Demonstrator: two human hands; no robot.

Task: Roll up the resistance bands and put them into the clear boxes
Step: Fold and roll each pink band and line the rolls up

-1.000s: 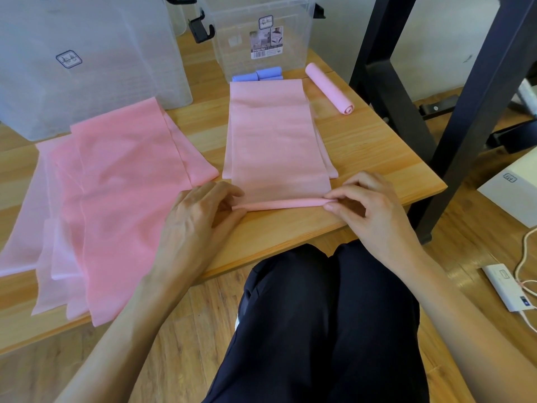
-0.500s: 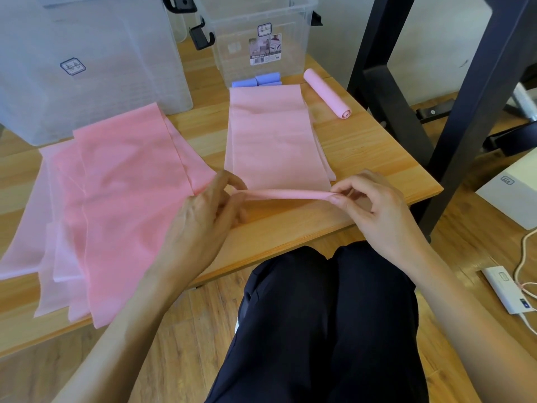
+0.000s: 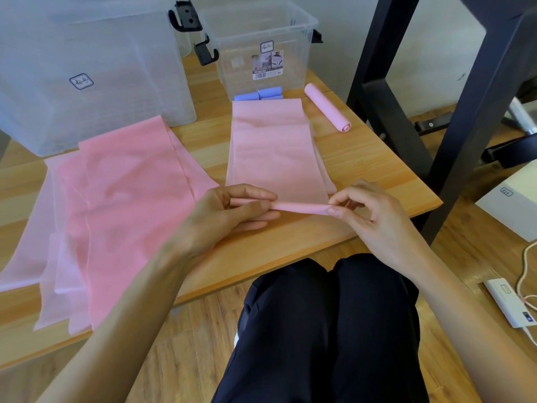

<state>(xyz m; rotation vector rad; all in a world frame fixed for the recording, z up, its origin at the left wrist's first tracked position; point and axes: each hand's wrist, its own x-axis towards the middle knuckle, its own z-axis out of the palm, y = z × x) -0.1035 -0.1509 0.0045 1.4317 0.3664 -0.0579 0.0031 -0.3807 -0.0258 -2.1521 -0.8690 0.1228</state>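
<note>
Since the frame a second earlier, the rolled near edge of the pale pink resistance band (image 3: 273, 152) had come up off the wooden surface (image 3: 363, 170), lifted by both hands. The left hand (image 3: 223, 216) pinched the left end of the thin roll between thumb and curled fingers (image 3: 255, 194); the right hand (image 3: 374, 216) pinched the right end the same way. The rest of that band lay flat on the surface, running away toward the small clear box (image 3: 261, 48).

Two clear boxes stood at the back: the small one, with at least three blue rolled bands (image 3: 263, 94) inside against its front wall, and one large clear box (image 3: 87, 68) to its left. One finished pink roll (image 3: 327, 110) lay just right of the flat band. A loose pile of pink bands (image 3: 116, 205) lay spread at the left; their number could not be told.
</note>
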